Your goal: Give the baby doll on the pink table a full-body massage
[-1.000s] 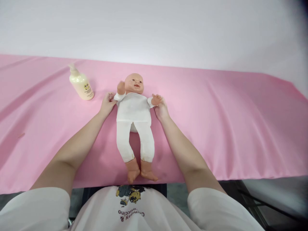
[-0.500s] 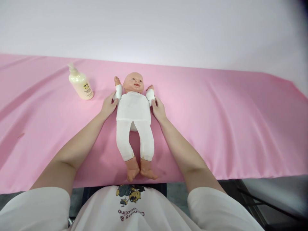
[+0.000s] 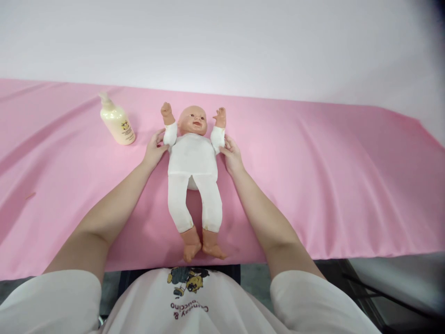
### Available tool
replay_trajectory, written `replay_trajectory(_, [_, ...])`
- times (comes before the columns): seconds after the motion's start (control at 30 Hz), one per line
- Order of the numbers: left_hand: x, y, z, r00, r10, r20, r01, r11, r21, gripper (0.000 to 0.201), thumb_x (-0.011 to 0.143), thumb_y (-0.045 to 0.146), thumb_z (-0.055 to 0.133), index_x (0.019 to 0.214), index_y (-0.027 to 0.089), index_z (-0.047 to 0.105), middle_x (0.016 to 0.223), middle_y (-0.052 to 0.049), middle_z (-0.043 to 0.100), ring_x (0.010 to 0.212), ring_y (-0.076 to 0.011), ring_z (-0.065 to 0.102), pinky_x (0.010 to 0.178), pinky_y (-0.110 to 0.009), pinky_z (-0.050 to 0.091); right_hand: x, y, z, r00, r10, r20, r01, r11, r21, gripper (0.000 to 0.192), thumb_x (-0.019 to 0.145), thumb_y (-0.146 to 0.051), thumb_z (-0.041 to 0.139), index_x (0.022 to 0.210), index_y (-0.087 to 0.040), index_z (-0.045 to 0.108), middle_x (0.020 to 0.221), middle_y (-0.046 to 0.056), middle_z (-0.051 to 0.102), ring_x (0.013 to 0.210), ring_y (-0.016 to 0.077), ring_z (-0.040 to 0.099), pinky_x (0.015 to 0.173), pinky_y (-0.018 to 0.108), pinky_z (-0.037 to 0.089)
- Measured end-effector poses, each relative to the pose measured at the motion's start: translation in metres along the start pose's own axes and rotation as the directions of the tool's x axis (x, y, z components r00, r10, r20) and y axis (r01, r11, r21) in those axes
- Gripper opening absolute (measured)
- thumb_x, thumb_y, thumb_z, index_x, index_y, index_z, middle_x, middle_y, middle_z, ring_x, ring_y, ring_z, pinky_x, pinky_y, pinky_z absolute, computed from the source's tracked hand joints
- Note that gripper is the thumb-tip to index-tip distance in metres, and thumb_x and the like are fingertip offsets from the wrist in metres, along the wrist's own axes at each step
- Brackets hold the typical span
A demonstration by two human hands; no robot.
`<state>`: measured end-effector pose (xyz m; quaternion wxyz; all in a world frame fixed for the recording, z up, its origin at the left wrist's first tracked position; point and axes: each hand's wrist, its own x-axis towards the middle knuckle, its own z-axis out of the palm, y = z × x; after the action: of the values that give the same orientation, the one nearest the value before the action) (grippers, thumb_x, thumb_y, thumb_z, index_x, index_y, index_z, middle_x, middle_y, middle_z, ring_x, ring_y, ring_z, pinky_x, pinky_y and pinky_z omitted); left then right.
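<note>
A baby doll in a white suit lies on its back on the pink-covered table, head away from me, feet at the near edge. Both its arms point up beside its head. My left hand holds the doll's upper arm on the left side. My right hand holds the doll's other upper arm, fingers pinched on the white sleeve.
A cream lotion pump bottle stands on the table to the left of the doll, a little beyond my left hand. The pink cloth stretches wide to both sides. A white wall rises behind the table.
The doll's arms have swung from out at its sides to raised beside its head. My hands stayed on its upper arms, shifting slightly inward.
</note>
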<state>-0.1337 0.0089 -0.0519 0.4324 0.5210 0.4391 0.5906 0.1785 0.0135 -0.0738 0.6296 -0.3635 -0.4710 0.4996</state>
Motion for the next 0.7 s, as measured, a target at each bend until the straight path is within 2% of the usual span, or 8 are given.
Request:
replay_trajectory(0.1, [0.0, 0.0, 0.001, 0.996, -0.059, 0.06, 0.067, 0.988, -0.139, 0.045, 0.052, 0.014, 0.077, 0.097, 0.018, 0.072, 0.105, -0.007, 0.077, 0.103, -0.0274, 0.071, 0.095, -0.04, 0.054, -0.004, -0.005, 0.003, 0.999, 0.043, -0.027, -0.042, 0.999, 0.024, 0.032, 0.06, -0.017, 0.073, 0.089, -0.027, 0.063, 0.1, -0.002, 0.075, 0.107, 0.0211, 0.069, 0.11, 0.042, 0.05])
replay_trajectory(0.17, [-0.001, -0.001, 0.001, 0.99, -0.098, 0.099, 0.114, 0.979, -0.168, 0.027, 0.05, 0.014, 0.077, 0.076, 0.018, 0.07, 0.093, -0.004, 0.077, 0.093, -0.0242, 0.072, 0.09, -0.038, 0.054, -0.008, -0.007, 0.004, 0.999, 0.033, -0.018, -0.033, 0.999, 0.009, 0.02, 0.06, -0.014, 0.069, 0.069, -0.025, 0.055, 0.082, -0.003, 0.071, 0.094, 0.0195, 0.068, 0.105, 0.04, 0.052])
replay_trajectory(0.23, [-0.002, -0.001, 0.002, 0.987, -0.122, 0.103, 0.137, 0.978, -0.154, 0.019, 0.049, 0.013, 0.075, 0.063, 0.018, 0.064, 0.084, -0.002, 0.076, 0.085, -0.0213, 0.071, 0.085, -0.036, 0.055, -0.011, -0.009, 0.005, 1.0, 0.007, 0.012, -0.006, 0.999, -0.035, 0.024, 0.06, -0.012, 0.067, 0.057, -0.024, 0.046, 0.072, -0.004, 0.066, 0.087, 0.0177, 0.066, 0.105, 0.039, 0.052])
replay_trajectory(0.3, [-0.002, -0.001, 0.002, 0.988, -0.123, 0.096, 0.135, 0.983, -0.123, 0.019, 0.049, 0.013, 0.075, 0.059, 0.018, 0.06, 0.08, -0.001, 0.076, 0.081, -0.0196, 0.07, 0.082, -0.034, 0.055, -0.012, -0.01, 0.006, 0.999, 0.002, 0.034, 0.0, 0.997, -0.078, 0.028, 0.063, -0.012, 0.067, 0.054, -0.024, 0.043, 0.07, -0.004, 0.064, 0.084, 0.0164, 0.064, 0.106, 0.038, 0.05])
replay_trajectory(0.37, [-0.002, -0.001, 0.002, 0.989, -0.109, 0.1, 0.12, 0.987, -0.106, 0.021, 0.05, 0.014, 0.076, 0.063, 0.018, 0.061, 0.082, -0.001, 0.076, 0.082, -0.0193, 0.071, 0.08, -0.033, 0.055, -0.012, -0.011, 0.006, 0.999, 0.02, 0.039, -0.016, 0.997, -0.081, 0.028, 0.065, -0.014, 0.071, 0.057, -0.024, 0.046, 0.075, -0.003, 0.066, 0.085, 0.0162, 0.065, 0.106, 0.038, 0.05])
replay_trajectory(0.47, [-0.003, -0.001, 0.002, 0.99, -0.049, 0.131, 0.064, 0.992, -0.113, 0.028, 0.055, 0.018, 0.08, 0.079, 0.019, 0.065, 0.089, -0.001, 0.076, 0.085, -0.0178, 0.071, 0.078, -0.029, 0.053, -0.012, -0.01, 0.008, 0.998, 0.033, 0.046, -0.031, 0.998, -0.046, 0.025, 0.067, -0.025, 0.079, 0.069, -0.025, 0.054, 0.091, -0.001, 0.071, 0.098, 0.0182, 0.067, 0.106, 0.038, 0.051])
replay_trajectory(0.53, [-0.002, -0.003, 0.002, 0.992, -0.009, 0.125, 0.022, 0.994, -0.106, 0.033, 0.06, 0.021, 0.081, 0.087, 0.02, 0.063, 0.084, 0.001, 0.073, 0.079, -0.0151, 0.068, 0.073, -0.026, 0.05, -0.011, -0.009, 0.009, 0.998, 0.021, 0.057, -0.018, 0.999, -0.043, 0.026, 0.07, -0.034, 0.081, 0.078, -0.025, 0.059, 0.101, 0.001, 0.072, 0.105, 0.0195, 0.068, 0.107, 0.037, 0.051])
replay_trajectory(0.7, [-0.001, -0.007, 0.0, 1.0, -0.012, -0.002, 0.012, 1.0, 0.017, 0.042, 0.067, 0.023, 0.079, 0.096, 0.023, 0.05, 0.075, 0.005, 0.067, 0.065, -0.0127, 0.061, 0.065, -0.025, 0.044, -0.014, -0.008, 0.011, 0.995, -0.097, 0.025, 0.1, 0.984, -0.146, 0.032, 0.08, -0.041, 0.078, 0.103, -0.03, 0.059, 0.101, -0.002, 0.07, 0.1, 0.0171, 0.068, 0.105, 0.034, 0.052])
